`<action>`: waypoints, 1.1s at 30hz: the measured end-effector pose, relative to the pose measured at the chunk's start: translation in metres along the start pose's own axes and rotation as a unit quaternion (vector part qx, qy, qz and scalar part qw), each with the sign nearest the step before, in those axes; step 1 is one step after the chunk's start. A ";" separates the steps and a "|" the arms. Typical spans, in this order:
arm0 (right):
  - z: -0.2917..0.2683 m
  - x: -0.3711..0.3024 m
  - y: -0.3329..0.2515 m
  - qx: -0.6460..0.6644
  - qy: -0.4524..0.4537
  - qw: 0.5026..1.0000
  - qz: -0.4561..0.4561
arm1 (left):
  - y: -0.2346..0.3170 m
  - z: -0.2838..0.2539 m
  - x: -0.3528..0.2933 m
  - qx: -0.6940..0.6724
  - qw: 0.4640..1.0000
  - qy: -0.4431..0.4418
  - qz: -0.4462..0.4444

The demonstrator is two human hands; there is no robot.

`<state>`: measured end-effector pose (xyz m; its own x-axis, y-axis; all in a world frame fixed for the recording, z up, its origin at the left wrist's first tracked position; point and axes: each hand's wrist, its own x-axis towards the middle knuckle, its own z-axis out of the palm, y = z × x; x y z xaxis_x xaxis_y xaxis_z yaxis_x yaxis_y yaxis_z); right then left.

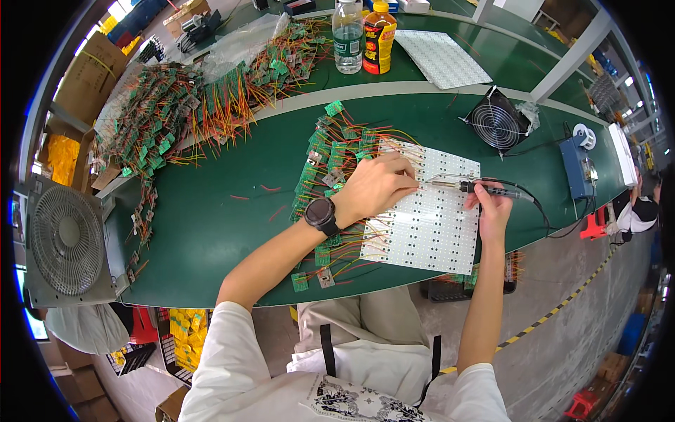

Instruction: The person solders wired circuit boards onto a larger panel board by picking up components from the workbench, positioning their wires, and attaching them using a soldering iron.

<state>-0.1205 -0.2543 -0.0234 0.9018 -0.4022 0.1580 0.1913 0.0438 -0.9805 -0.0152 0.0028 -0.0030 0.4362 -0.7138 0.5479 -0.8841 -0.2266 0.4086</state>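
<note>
A white panel (443, 243) with rows of small dark pads lies on the green table in front of me. My right hand (490, 206) grips a soldering iron (496, 190) by its dark handle, the tip pointing left over the panel's upper half. Close to that tip, my left hand (376, 186) has its fingertips pinched together above the panel; what they hold, if anything, is too small to make out. Small green circuit boards (307, 181) with red and yellow wires line the panel's left side, partly hidden under my left hand and wrist. Some wires reach over the panel's edge.
A large heap of wired circuit boards (158, 105) covers the back left. Behind stand a water bottle (348, 42), an orange bottle (379, 39) and another white panel (441, 58). A black fan (498, 123) and a blue soldering station (576, 167) are at right, a grey fan (68, 239) at left.
</note>
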 end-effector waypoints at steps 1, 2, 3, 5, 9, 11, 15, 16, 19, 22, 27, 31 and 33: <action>0.000 0.000 0.001 -0.001 0.001 1.000 -0.002 | 0.000 0.000 0.000 0.005 1.000 -0.002 0.007; -0.001 0.000 0.001 -0.002 0.001 1.000 -0.001 | 0.000 0.000 0.000 0.009 1.000 -0.005 0.014; -0.001 0.000 0.001 -0.002 0.002 1.000 -0.004 | 0.000 0.000 0.000 0.007 1.000 -0.005 0.012; -0.001 0.000 0.002 -0.002 0.001 1.000 -0.005 | 0.000 0.001 -0.001 0.018 1.000 0.007 0.016; -0.002 0.000 0.004 -0.007 -0.011 1.000 -0.006 | -0.002 0.004 -0.003 0.030 1.000 0.003 0.008; -0.003 -0.001 0.003 -0.010 -0.011 1.000 -0.002 | -0.002 0.005 -0.004 0.066 0.997 -0.016 0.023; -0.006 -0.001 0.004 -0.007 -0.020 1.000 -0.002 | 0.000 0.009 -0.003 0.098 0.994 -0.033 0.026; -0.005 -0.001 0.004 -0.006 -0.023 1.000 -0.003 | 0.000 0.008 -0.004 0.115 0.992 -0.041 0.032; -0.004 -0.001 0.004 -0.003 -0.029 1.000 -0.003 | 0.000 0.009 -0.005 0.136 0.989 -0.042 0.041; -0.005 -0.001 0.004 -0.009 -0.033 0.999 -0.001 | -0.001 0.010 -0.006 0.138 0.989 -0.038 0.043; -0.004 -0.001 0.001 -0.013 -0.034 0.999 0.005 | 0.000 0.010 -0.006 0.143 0.988 -0.044 0.036; -0.003 -0.001 0.001 -0.013 -0.035 0.999 0.009 | 0.000 0.009 -0.006 0.139 0.989 -0.034 0.032; -0.003 -0.002 0.000 -0.012 -0.033 0.999 0.007 | 0.000 0.011 -0.005 0.134 0.990 -0.035 0.035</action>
<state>-0.1234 -0.2567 -0.0242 0.9282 -0.3406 0.1502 0.1693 0.0269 -0.9852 -0.0195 -0.0004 -0.0135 0.3680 -0.7762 0.5120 -0.9285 -0.3362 0.1577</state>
